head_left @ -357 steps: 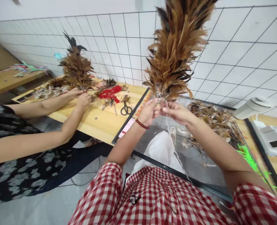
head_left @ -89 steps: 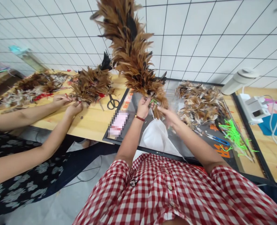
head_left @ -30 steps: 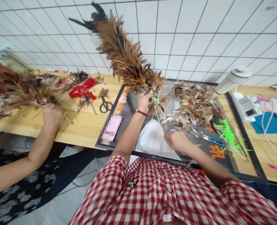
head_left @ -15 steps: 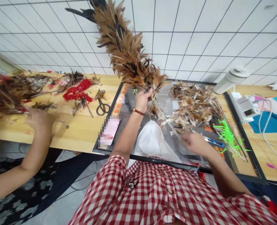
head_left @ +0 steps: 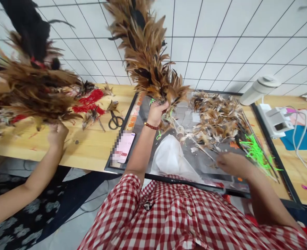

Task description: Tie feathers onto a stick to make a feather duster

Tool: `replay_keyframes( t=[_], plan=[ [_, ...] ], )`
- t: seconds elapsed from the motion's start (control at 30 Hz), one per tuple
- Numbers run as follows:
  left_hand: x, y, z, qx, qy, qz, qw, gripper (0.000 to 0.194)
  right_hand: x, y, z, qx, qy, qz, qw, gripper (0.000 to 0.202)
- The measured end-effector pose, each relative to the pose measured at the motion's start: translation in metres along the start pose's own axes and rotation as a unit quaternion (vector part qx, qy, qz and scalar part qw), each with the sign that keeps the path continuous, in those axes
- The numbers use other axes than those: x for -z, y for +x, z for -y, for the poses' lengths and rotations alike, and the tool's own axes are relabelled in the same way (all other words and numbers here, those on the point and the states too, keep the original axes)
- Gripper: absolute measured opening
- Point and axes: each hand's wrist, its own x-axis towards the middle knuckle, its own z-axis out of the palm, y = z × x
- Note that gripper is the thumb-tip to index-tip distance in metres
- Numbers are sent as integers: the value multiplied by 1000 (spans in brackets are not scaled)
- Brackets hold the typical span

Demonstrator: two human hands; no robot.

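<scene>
My left hand (head_left: 158,113), with a beaded bracelet on the wrist, is closed around the lower end of a long brown feather bundle (head_left: 145,52) that rises toward the tiled wall. Green strings hang beside that hand. Low over the dark glass board, my right hand (head_left: 227,163) has its fingers curled; what they hold, if anything, cannot be made out. A thin stick end lies near its fingertips. Between the hands are a small spool (head_left: 179,130) and a white cloth (head_left: 168,152). Loose feathers (head_left: 218,116) are heaped behind my right hand.
Left of the board, a person's hands hold another feather bundle (head_left: 44,86). Black scissors (head_left: 115,121), red strings (head_left: 91,100) and a phone (head_left: 124,147) lie nearby. At the right are green strings (head_left: 256,151), a white bottle (head_left: 259,90), a power strip (head_left: 273,119) and cables.
My right hand has moved right and slightly down, now covering the place where blue snips showed. The other person's feather bundle has been raised from the table. My left hand keeps its hold.
</scene>
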Motion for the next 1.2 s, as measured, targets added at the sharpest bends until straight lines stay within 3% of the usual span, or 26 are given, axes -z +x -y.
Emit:
replay_keyframes(
  t=[0.07, 0.1, 0.2, 0.3, 0.37, 0.43, 0.5, 0.57, 0.77, 0.83, 0.93, 1.0, 1.07, 1.13, 1.2],
  plan=[
    [-6, -4, -2, 12, -15, 10, 1000, 20, -12, 15, 12, 17, -9, 73, 997, 12],
    [-10, -7, -2, 14, -21, 12, 1000, 19, -18, 28, 21, 21, 28, 56, 998, 22],
    [-21, -13, 1, 18, -27, 11, 999, 19, -44, 84, 48, 3, 203, -104, 974, 44],
    [-27, -17, 7, 8, -13, 20, 1000, 22, -80, 131, 69, -32, 442, -160, 882, 67],
    [-28, -18, 11, -7, 3, 36, 999, 25, -100, 144, 80, -71, 544, -159, 821, 55],
    [-27, -17, 12, -20, 15, 46, 999, 28, -113, 142, 85, -104, 583, -115, 797, 43],
    [-26, -16, 11, -13, 10, 39, 999, 27, -115, 132, 81, -118, 551, -70, 823, 49],
    [-25, -16, 7, 9, -9, 28, 1000, 21, -108, 123, 68, -124, 487, -79, 861, 56],
    [-26, -15, 9, 59, 17, 24, 998, 25, -56, 106, 13, -143, 293, -261, 909, 45],
    [-29, -13, 16, 46, 25, 0, 999, 27, -42, 99, 7, -118, 211, -245, 939, 40],
    [-35, -12, 26, 11, 20, -49, 999, 26, -43, 89, 15, -82, 196, -146, 966, 39],
    [-37, -12, 29, 13, 23, -60, 998, 26, -55, 85, 28, -73, 234, -69, 967, 42],
    [-36, -13, 28, 24, 37, -53, 998, 27, -67, 84, 36, -65, 278, -33, 958, 44],
    [-34, -13, 27, 36, 52, -44, 997, 28, -71, 87, 33, -77, 320, -82, 941, 45],
    [-32, -12, 25, 47, 56, -35, 997, 29, -67, 93, 20, -130, 333, -201, 912, 45]
  ],
)
